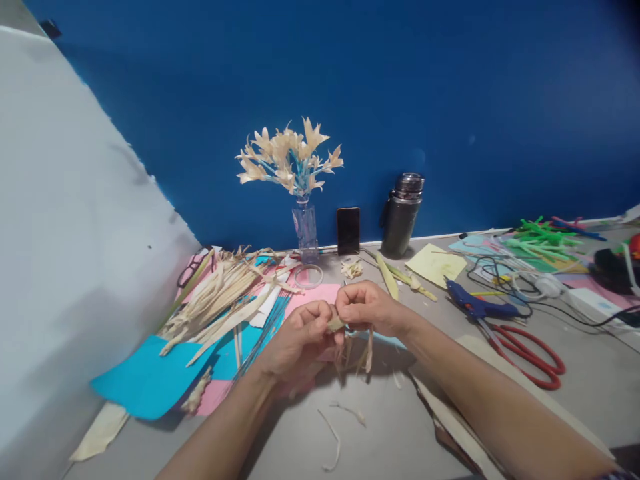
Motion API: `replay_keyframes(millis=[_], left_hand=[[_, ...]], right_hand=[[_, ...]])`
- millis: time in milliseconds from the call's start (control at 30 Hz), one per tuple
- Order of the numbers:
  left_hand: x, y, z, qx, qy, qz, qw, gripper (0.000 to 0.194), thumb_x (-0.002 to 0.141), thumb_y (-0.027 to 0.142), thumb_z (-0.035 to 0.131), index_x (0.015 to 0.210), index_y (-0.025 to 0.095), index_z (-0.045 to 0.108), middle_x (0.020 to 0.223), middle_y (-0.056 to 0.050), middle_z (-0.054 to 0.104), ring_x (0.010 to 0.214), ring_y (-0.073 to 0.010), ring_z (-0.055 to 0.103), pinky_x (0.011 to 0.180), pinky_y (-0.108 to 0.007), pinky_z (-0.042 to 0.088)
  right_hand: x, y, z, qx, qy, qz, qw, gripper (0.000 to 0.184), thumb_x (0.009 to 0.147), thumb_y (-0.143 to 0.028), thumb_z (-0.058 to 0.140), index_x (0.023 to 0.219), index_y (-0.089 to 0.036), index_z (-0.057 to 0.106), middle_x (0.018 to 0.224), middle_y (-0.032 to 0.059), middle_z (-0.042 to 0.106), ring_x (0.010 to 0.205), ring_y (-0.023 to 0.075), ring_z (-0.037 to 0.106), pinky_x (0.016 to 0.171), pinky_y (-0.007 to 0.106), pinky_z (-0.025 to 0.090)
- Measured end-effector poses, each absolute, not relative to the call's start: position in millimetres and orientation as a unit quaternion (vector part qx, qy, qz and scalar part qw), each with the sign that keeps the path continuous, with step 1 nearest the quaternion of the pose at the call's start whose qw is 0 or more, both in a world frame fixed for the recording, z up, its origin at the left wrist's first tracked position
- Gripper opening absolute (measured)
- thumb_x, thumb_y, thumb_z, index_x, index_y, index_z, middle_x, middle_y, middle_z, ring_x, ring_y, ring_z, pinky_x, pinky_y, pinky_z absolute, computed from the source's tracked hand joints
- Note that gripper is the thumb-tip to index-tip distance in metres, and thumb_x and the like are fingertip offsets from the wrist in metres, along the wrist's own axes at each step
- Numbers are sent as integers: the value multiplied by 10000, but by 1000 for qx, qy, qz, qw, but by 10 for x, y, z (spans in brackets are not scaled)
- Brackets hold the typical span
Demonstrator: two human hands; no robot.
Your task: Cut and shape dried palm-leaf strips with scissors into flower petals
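Observation:
My left hand [306,332] and my right hand [367,308] meet over the middle of the table, fingers pinched together. Between their fingertips is a small piece of pale dried husk [335,325], partly hidden by the fingers. Thin brownish husk strips [369,350] hang below my right hand. A light blue stem [383,340] shows behind my right wrist; whether it joins the husk piece I cannot tell. Left of my hands lies a pile of dried husk strips [215,293], beside thin blue stems [265,333]. Husk flowers [287,157] on blue stems stand upright in a clear bottle [305,230].
A phone [349,231] and a dark flask [402,217] stand against the blue wall. At right lie a blue glue gun [475,301], red-handled scissors [530,357], cables and green pipe cleaners [543,239]. Blue paper [150,377] covers the left side; a tape roll [309,276] lies behind my hands.

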State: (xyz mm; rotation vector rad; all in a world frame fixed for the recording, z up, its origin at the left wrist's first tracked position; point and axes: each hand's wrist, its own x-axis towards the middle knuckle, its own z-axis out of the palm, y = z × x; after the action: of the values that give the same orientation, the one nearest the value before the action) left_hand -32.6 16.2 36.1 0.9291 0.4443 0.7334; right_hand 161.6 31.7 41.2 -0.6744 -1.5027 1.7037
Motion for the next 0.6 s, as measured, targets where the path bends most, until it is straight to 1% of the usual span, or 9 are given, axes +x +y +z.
replay_keyframes(millis=[67,133,200,267,367,467,533,567,600], left_hand=[[-303,147,385,436,222,362,794,369,700,431,824,826,194,571,811,-66,642,760,-201,619,679,-320,507],[-274,136,398,445,246,371,777,378,669,378,854,870,194,592,843,-62,644,756,-188,612,663,-296,494],[-258,135,391,450,272,364,769,310,699,320,836,833,182,593,801,-54,632,694,-167,591,632,-290,483],[-264,141,368,450,272,358,771,269,737,318,804,778,169,583,752,-51,614,664,-163,578,625,-299,481],[-305,155,335,452,224,343,792,303,720,315,817,713,164,554,730,-46,595,722,-185,602,681,-320,493],[-337,165,335,432,156,317,830,351,711,323,819,676,162,509,849,-75,626,836,-225,638,768,-368,505],[-338,172,348,411,122,330,841,344,708,375,816,752,166,546,970,-91,633,908,-248,643,824,-409,507],[-335,175,354,403,117,341,841,378,696,431,818,823,171,573,1010,-94,630,929,-257,641,841,-424,508],[-331,179,358,399,120,351,839,452,679,500,815,905,179,592,1028,-95,627,937,-262,639,844,-428,510]], right_hand=[[1604,323,418,-280,-591,653,383,364,763,-472,766,714,-155,592,562,-14,620,418,58,366,435,192,250],[1589,317,431,-299,-607,629,384,354,792,-458,746,689,-156,592,571,-13,617,448,71,432,456,194,294],[1585,303,448,-303,-628,608,378,352,817,-456,725,683,-153,603,593,-12,614,499,87,486,487,198,332],[1600,292,462,-290,-644,604,368,338,826,-450,719,709,-147,623,627,-8,617,540,91,502,513,200,346],[1650,302,459,-263,-640,627,357,330,787,-431,761,737,-135,624,611,-22,585,517,72,439,499,193,304],[1700,342,429,-254,-584,675,372,413,737,-488,787,695,-148,556,538,-50,517,440,47,309,441,189,207],[1714,367,408,-253,-556,692,384,441,727,-509,790,688,-157,526,546,-42,530,422,40,278,422,192,168],[1713,375,401,-252,-556,691,386,435,738,-505,785,696,-156,528,563,-30,553,421,39,285,419,194,164],[1708,379,397,-253,-565,684,386,418,755,-492,779,709,-152,540,584,-16,576,425,41,303,420,195,171]])
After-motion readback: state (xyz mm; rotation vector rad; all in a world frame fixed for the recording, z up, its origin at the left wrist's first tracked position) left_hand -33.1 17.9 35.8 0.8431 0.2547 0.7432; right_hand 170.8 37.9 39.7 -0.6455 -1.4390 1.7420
